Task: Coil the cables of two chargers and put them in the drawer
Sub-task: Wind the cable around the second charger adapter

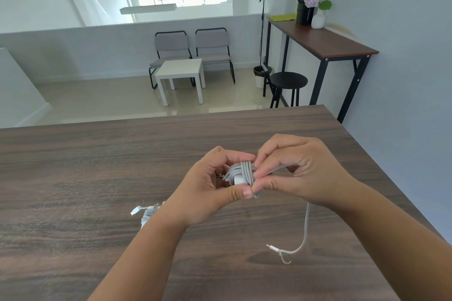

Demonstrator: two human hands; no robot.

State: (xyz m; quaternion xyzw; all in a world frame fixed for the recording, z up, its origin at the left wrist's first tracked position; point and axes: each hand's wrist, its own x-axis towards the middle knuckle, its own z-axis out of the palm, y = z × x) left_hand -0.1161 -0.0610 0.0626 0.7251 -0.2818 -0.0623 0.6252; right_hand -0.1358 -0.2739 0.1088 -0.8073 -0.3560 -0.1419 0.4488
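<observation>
Wood-grain table; both hands pinching grey braided cable-wrapped charger.

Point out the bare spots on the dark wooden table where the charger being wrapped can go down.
The table is bare left of the left hand and along the far edge. Near the right hand, the loose cable end trails down. The second coiled charger crowds the spot beside the left forearm.

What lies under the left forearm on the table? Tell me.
A second coiled charger on the table, its white connector poking out. The left hand's forearm covers the rest.
</observation>
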